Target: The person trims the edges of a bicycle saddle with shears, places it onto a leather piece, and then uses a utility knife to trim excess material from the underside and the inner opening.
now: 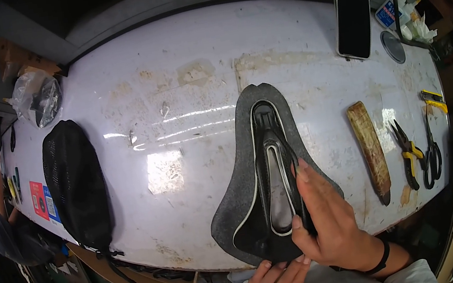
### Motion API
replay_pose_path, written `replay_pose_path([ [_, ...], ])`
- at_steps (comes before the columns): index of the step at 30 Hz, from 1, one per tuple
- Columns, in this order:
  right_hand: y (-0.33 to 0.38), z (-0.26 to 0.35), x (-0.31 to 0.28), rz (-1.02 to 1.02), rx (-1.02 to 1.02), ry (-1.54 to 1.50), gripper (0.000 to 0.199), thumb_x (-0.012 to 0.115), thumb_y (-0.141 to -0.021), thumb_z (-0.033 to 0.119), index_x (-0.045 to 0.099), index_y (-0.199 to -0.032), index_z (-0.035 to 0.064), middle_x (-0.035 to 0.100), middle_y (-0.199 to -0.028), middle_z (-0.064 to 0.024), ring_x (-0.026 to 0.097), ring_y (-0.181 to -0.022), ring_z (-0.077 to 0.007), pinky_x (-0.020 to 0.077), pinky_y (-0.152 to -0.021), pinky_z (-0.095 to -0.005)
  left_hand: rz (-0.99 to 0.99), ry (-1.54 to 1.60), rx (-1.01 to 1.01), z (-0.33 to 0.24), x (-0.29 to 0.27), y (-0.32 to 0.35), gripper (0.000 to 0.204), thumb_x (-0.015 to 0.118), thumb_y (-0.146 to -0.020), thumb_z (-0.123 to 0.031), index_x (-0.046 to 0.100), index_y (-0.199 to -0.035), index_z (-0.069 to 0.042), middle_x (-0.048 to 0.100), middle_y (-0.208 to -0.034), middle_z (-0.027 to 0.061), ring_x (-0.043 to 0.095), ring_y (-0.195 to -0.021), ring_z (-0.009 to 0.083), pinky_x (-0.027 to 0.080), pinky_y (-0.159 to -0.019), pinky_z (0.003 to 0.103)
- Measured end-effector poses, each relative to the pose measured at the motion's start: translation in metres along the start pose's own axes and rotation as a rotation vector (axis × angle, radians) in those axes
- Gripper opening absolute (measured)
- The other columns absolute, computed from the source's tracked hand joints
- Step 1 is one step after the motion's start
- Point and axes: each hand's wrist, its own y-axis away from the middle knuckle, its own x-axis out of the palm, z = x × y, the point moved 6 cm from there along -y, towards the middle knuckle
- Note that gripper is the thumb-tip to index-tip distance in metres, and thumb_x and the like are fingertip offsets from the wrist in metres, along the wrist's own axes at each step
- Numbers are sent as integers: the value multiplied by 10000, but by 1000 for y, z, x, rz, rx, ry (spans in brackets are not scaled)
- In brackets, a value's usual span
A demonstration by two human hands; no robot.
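A bicycle saddle (238, 198) lies underside up on the white table, nose pointing away from me. Grey cover material flares out around its black shell, and a pale line runs along the inner edge. A long slot (276, 186) opens down its middle. At the rear edge, my left hand (277, 282) has its fingers curled against the saddle; a ring and a dark wristband show on it. My right hand (332, 222) rests along the right side of the shell, fingers stretched forward and thumb apart near the slot's rear end. The undersides of both hands are hidden.
A black drawstring pouch (76, 184) lies left. On the right are a worn wooden-looking bar (370, 152), yellow-handled pliers (407, 155), black scissors (431, 152) and a yellow cutter (434, 100). Behind stand a phone (352, 14) and bottles (409, 14). Another person (9, 232) is far left.
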Motion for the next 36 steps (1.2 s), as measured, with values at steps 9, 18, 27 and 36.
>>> replay_pose_path([
  [9,-1,-3,-4,9,43,-65,714,683,-803,-45,412,-1443,-205,517,-1410,-395,548,-1319,-541,499,-1088,-523,-8,43,-6,3,-3,-5,368,721,-818,-108,759,-1179,-49,650,-1226,61,532,-996,258,507,-891,428],
  [18,-10,-6,-31,-18,263,-355,657,596,-917,-1,371,-1512,-163,545,-1468,-323,594,-1332,-355,460,-1100,-377,16,126,43,8,-11,-12,298,758,-720,-73,783,-1015,-103,642,-1124,57,560,-972,270,529,-750,370],
  [27,0,-4,-6,-8,58,-126,738,640,-803,-41,372,-1468,-213,526,-1407,-412,583,-1286,-534,490,-1083,-500,-19,68,23,6,-10,-23,218,784,-787,-128,785,-1005,-136,631,-1160,29,493,-976,271,469,-718,375],
  [36,2,-7,-5,0,50,-97,739,644,-792,-42,383,-1461,-217,543,-1390,-407,594,-1273,-531,493,-1079,-503,-35,46,11,6,-13,-24,316,812,-762,-122,798,-1078,-127,606,-1166,25,462,-948,265,426,-692,378],
])
